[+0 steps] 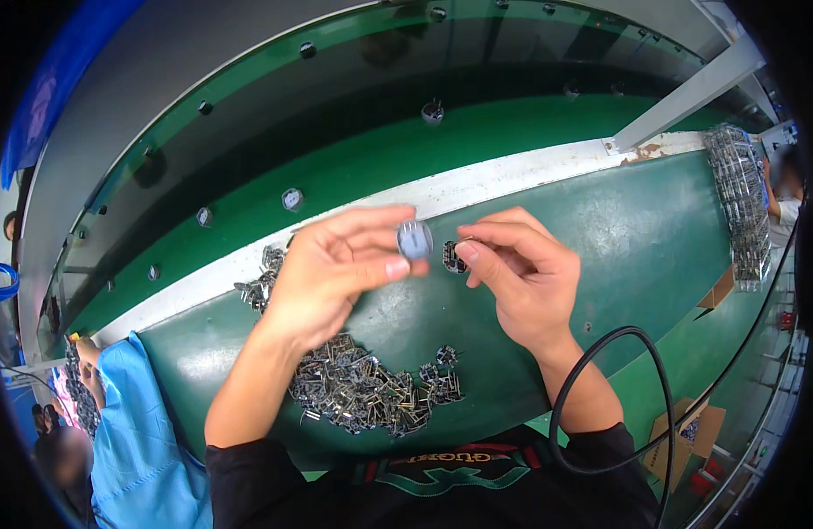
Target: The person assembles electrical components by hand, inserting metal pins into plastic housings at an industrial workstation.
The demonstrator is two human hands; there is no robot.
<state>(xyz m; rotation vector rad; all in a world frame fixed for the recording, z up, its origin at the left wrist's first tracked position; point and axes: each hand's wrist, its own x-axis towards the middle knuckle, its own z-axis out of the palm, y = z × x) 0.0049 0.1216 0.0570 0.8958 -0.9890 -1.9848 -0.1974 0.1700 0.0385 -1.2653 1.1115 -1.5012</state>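
Note:
Between the thumb and fingers of my left hand (314, 273) is a small round grey plastic housing (415, 240), its pale face showing and a few thin metal pins near its top. A short gap to its right, my right hand (534, 282) pinches a small dark part with metal pins (453, 257) between thumb and forefinger. Both hands are raised over the green tabletop (635, 229). Below them lies a loose pile of small metal-pinned parts (362, 388), and a smaller heap (260, 280) sits partly hidden behind my left wrist.
Past a white ledge (503, 181), a green belt (371, 167) carries several round housings (292, 198). Stacked pinned parts (739, 207) stand at the far right. A black cable (640, 333) loops over my right forearm. Blue cloth (146, 423) hangs at left, near another person's hand (89, 353).

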